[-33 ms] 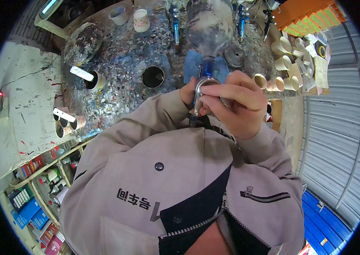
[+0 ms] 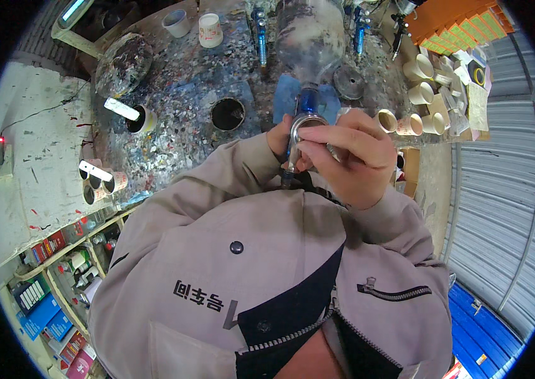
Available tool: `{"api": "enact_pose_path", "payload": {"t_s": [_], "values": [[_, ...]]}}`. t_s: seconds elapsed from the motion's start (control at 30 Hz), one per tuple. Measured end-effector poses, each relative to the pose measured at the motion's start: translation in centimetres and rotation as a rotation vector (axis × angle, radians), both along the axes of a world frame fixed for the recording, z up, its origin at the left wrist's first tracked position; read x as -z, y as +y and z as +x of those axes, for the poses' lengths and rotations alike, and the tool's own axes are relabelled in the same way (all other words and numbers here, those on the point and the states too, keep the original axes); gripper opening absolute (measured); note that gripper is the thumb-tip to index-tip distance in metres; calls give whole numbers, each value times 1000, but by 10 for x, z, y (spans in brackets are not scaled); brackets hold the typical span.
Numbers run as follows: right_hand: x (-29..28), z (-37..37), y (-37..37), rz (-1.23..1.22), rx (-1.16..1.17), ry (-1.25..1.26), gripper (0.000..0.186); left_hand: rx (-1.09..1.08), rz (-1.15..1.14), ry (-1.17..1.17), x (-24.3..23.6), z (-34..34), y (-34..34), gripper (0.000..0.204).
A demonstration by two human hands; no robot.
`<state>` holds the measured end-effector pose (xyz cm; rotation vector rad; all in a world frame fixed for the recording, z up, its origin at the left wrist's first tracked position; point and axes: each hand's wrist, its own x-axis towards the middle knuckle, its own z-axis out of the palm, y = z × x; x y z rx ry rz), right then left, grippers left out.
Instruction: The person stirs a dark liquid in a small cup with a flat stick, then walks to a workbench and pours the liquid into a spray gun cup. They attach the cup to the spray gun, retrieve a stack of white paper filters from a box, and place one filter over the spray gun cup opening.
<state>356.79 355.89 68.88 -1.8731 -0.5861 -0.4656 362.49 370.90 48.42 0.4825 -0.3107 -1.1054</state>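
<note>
In front of my chest is a blue and silver spray gun [image 2: 307, 101] with a round metal rim. My left hand [image 2: 278, 136] is closed around its near side, mostly hidden behind it. My right hand [image 2: 357, 155] is bent over the rim with thumb and forefinger pinched at its opening; anything between the fingertips is too small to make out. Just beyond the gun lies a large clear bottle [image 2: 311, 41] with whitish residue, its narrow end toward the gun; whether they join I cannot tell. A blue cloth [image 2: 285, 95] is spread beneath.
The paint-spattered table [image 2: 179, 120] holds a dark-filled pot [image 2: 227, 114], a round metal lid [image 2: 349, 83] and another blue spray gun [image 2: 261, 38]. Paper cups [image 2: 420, 93] line the right edge. A cup with a white stick [image 2: 122, 109] stands left. An orange box [image 2: 457, 22] sits far right.
</note>
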Motion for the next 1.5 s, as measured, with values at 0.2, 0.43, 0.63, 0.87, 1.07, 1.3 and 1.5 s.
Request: {"api": "enact_pose_path", "payload": {"t_s": [0.2,0.43,0.63,0.87,1.07,1.3,1.5], "values": [[3,-13,8,49,82,47,31,24,-45,70,-3,-5,1,116],[10,-15,10,108,115,105,30,22,-53,59,-3,-3,-2,116],[12,-13,8,87,119,93,31,25,-52,60,-2,-1,-6,117],[11,-3,-13,12,31,142,68,22,-59,58,-1,1,-9,117],[8,11,-20,-174,-49,22,72,23,-71,49,0,4,-15,118],[14,4,-3,-177,78,-79,68,1,-93,48,9,1,-13,118],[6,-4,-8,-121,55,73,68,-222,-321,-35,13,-11,-28,119]]}}
